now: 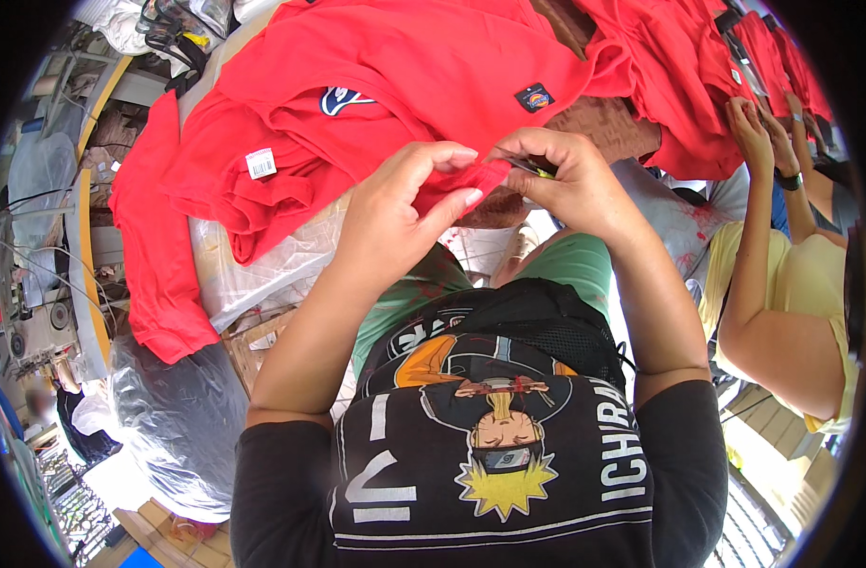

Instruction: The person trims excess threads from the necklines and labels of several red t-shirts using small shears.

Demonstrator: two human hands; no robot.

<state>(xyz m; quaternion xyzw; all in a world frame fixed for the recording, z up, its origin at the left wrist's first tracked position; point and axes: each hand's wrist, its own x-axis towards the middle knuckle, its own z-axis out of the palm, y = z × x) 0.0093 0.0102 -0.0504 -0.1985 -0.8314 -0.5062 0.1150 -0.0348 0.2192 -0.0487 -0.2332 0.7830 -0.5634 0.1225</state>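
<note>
Fingers (466,199) of the left hand (405,213) pinch a red fabric edge (478,178), below the red garment (405,76) heaped on the worktop. Beside it, the right hand (570,185) closes on a small dark tool (528,168).
</note>
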